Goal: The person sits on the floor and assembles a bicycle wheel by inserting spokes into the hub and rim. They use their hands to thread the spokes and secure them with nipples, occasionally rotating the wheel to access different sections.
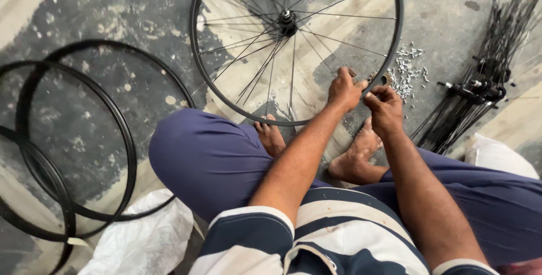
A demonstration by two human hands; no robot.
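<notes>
Seated position on the floor (84, 21); wheel (293, 44) is stood nearly upright beyond the bare feet (316, 145), its rim bottom resting between them.

Both hands are met at the rim's lower right, about the 4 o'clock point of the wheel. Left hand (344, 90) is closed over the rim edge from the inner, spoke side. Right hand (385, 106) is pinched shut just beside it on the outer side; what sits in that pinch is too small to be made out.

Hub (287, 20) lies toward 11 o'clock from the grip, and the nearby spokes run along that line.

Loose silvery nipples (407, 72) are heaped at 1 o'clock from the right hand, nearer to it than to the left. Spoke bundle (485, 77) further right; spare rims (68, 139) well apart at 9 o'clock.
</notes>
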